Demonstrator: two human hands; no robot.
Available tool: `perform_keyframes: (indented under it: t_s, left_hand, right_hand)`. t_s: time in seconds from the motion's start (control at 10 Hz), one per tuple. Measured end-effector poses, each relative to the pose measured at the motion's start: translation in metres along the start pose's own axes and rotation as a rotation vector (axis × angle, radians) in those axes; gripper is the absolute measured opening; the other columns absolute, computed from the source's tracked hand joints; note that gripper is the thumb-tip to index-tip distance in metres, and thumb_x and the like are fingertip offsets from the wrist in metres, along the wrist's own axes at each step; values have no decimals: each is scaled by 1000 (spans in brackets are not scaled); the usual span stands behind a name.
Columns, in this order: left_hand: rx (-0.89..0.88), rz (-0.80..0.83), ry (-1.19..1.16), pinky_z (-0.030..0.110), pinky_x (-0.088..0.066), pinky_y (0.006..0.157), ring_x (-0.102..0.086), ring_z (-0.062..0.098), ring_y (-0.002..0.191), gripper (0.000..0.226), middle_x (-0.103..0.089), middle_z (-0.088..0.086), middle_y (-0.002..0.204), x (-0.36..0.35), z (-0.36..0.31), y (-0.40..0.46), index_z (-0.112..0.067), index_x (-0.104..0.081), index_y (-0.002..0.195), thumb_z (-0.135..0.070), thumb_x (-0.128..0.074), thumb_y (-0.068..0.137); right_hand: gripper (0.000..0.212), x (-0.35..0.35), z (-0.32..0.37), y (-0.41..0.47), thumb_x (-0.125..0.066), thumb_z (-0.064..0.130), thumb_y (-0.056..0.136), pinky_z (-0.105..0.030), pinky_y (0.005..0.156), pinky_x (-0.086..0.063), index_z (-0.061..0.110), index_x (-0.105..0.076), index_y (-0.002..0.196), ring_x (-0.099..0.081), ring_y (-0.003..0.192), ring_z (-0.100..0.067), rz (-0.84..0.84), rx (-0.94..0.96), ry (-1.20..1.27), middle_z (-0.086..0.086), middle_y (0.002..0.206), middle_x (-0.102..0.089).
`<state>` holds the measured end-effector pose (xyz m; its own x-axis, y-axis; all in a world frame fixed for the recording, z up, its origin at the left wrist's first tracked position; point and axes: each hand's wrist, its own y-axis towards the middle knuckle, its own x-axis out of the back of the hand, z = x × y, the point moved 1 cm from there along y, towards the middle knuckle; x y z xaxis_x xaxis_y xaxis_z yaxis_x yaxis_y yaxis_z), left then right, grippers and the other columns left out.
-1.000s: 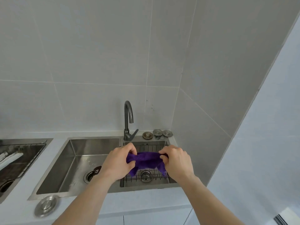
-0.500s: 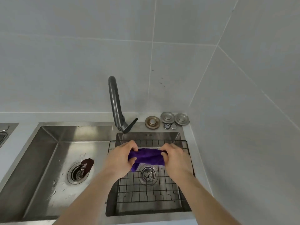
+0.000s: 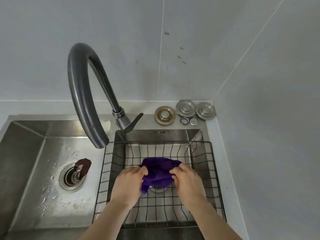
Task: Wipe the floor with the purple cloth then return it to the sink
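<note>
You've lowered the crumpled purple cloth (image 3: 158, 172) into the black wire basket (image 3: 214, 170), left hand (image 3: 129, 183) and right hand (image 3: 187, 181) both pinching it, seemingly about to let go.

Purple cloth (image 3: 158, 172); black wire rack (image 3: 214, 172); dark grey faucet (image 3: 81, 94); brownish, maybe rubber, stopper (image 3: 84, 166).

the purple cloth (image 3: 158, 172) hides most of the right basin's drain, and its two ends are buried under the fingers of the left hand (image 3: 129, 183) and right hand (image 3: 187, 181). at nine o'clock the sink (image 3: 26, 129) runs off the frame, and at six o'clock both forearms and the wire rack (image 3: 110, 172) front are cut or covered.
</note>
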<state>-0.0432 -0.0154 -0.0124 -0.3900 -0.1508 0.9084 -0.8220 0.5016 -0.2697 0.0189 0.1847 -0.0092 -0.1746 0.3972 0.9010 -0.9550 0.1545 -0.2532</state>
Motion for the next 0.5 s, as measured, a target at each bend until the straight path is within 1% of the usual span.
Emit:
perform_keyframes:
  t_s: [0.1, 0.2, 0.3, 0.4, 0.5]
  left_hand:
    - [-11, 36, 33, 36, -62, 84, -73, 17, 93, 75, -77, -10, 101, -13, 5, -5, -26, -65, 118, -14, -95, 51]
    - [-84, 23, 110, 39, -51, 103, -71, 19, 111, 81, -75, -8, 119, -24, 13, -8, -25, -63, 129, -23, -94, 53]
    - [-124, -1, 156, 41, -42, 110, -65, 20, 125, 73, -70, -6, 132, -26, 15, -13, -25, -58, 137, -36, -84, 69]
    - [-138, -11, 166, 39, -28, 118, -53, 18, 138, 67, -60, -7, 147, -14, 16, -22, -29, -48, 147, -44, -68, 84]
    - [-91, 25, 100, 37, -9, 127, -31, 17, 153, 66, -39, -8, 162, 15, 10, -40, -32, -29, 157, -49, -47, 96]
  right_hand:
    - [31, -11, -2, -6, -81, 12, 76, -33, 69, -63, 23, -76, 105, -67, 94, -17, -14, -11, -34, 2, 108, -66]
    - [40, -21, -2, -15, -81, 21, 75, -40, 84, -61, 22, -73, 114, -62, 115, -25, 6, 11, -120, -3, 122, -63]
    - [48, -22, 3, -22, -68, 35, 86, -50, 109, -46, 25, -61, 132, -42, 141, -33, 87, -17, -197, -8, 142, -54]
    - [52, -12, 8, -29, -51, 44, 97, -48, 120, -32, 26, -47, 145, -27, 150, -30, 109, -55, -156, -8, 156, -41]
    - [58, 11, 18, -43, -43, 52, 99, -47, 122, -24, 30, -34, 152, -17, 154, -27, 117, -90, -102, -6, 165, -26]
